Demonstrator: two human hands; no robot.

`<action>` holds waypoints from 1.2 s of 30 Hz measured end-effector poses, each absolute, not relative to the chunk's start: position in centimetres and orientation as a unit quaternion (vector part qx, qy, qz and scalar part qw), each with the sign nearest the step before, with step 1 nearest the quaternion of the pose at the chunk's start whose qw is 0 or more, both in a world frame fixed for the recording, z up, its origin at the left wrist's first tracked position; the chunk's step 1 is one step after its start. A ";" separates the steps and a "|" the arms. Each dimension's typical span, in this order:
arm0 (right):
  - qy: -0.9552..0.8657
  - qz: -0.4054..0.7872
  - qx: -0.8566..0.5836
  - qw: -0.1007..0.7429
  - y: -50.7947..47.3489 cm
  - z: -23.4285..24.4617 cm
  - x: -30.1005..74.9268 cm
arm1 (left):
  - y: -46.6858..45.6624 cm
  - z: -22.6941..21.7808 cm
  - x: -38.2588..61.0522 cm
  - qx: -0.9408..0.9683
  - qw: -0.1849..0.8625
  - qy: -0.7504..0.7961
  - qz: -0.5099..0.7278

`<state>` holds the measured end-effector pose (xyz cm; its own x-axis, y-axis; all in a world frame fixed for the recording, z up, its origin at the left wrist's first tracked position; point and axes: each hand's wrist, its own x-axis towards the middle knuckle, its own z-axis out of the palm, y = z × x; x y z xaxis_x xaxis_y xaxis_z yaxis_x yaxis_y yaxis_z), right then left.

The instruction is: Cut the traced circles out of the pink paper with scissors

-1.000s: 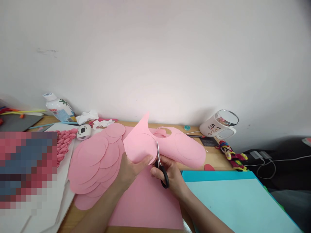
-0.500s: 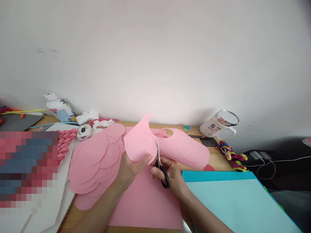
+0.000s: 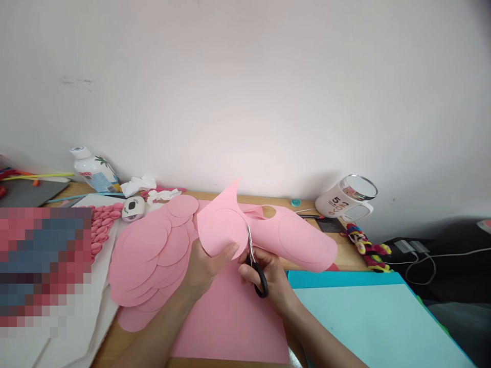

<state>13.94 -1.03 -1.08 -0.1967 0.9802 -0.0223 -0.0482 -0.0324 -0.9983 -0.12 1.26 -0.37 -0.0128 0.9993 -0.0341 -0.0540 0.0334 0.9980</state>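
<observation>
My left hand [image 3: 209, 263] pinches a sheet of pink paper [image 3: 224, 230] by its near edge, thumb on top. Outlined circles are drawn on the sheet, and one curved edge is cut around the circle near my thumb. Through the finger loops of black-handled scissors [image 3: 256, 271] go the fingers of my right hand [image 3: 268, 276]. The blades point away from me and lie against the circle's right edge. The rest of the sheet curls off to the right, with a round hole in it. A pile of pink paper circles [image 3: 141, 255] lies to the left.
A flat pink sheet [image 3: 233, 322] lies under my hands. Blue folders with a pale sheet [image 3: 356, 312] are at the right. Behind stand a white mug [image 3: 339, 199] and a white bottle [image 3: 94, 168]. A small doll [image 3: 366, 245] lies near cables [image 3: 420, 260]. Crumpled tissues [image 3: 138, 185] lie at the back left.
The curled right part of the pink sheet has swung slightly right and down. The held circle has turned a little. Both hands and the scissors stay nearly in place.
</observation>
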 end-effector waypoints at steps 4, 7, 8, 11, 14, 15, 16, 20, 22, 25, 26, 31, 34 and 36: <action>-0.524 0.568 -0.442 0.457 -1.1 -1.2 14.0 | 1.2 -0.3 -0.1 0.474 0.519 0.495 0.511; -0.519 0.573 -0.443 0.454 -1.1 -1.3 14.0 | 1.3 -0.3 -0.1 0.466 0.522 0.496 0.514; -0.519 0.574 -0.442 0.454 -1.1 -1.4 14.0 | 1.3 -0.3 -0.1 0.463 0.524 0.496 0.515; -0.517 0.578 -0.439 0.454 -1.0 -1.5 14.0 | 1.4 -0.4 -0.1 0.457 0.528 0.494 0.518; -0.515 0.580 -0.438 0.455 -1.1 -1.5 14.0 | 1.4 -0.5 -0.2 0.454 0.531 0.487 0.524; -0.515 0.580 -0.438 0.454 -1.1 -1.5 14.0 | 1.5 -0.5 -0.2 0.453 0.532 0.486 0.525; -0.516 0.580 -0.437 0.454 -1.1 -1.5 14.0 | 1.5 -0.4 -0.2 0.451 0.533 0.486 0.526; -0.518 0.579 -0.435 0.455 -1.1 -1.5 14.0 | 1.5 -0.4 -0.2 0.444 0.539 0.484 0.527; -0.517 0.582 -0.434 0.454 -1.1 -1.5 14.0 | 1.5 -0.3 -0.2 0.440 0.547 0.476 0.530; -0.516 0.588 -0.430 0.451 -1.1 -1.6 14.0 | 1.5 -0.3 -0.2 0.436 0.554 0.470 0.531; -0.516 0.589 -0.430 0.451 -1.1 -1.6 14.0 | 1.5 -0.3 -0.2 0.436 0.554 0.470 0.531; -0.513 0.587 -0.435 0.451 -1.2 -1.6 13.9 | 1.5 -0.3 -0.2 0.437 0.554 0.471 0.529; -0.512 0.582 -0.436 0.457 -1.3 -1.5 13.8 | 1.4 -0.4 -0.2 0.442 0.547 0.478 0.526; -0.513 0.577 -0.437 0.462 -1.3 -1.4 13.8 | 1.3 -0.3 -0.1 0.451 0.533 0.491 0.521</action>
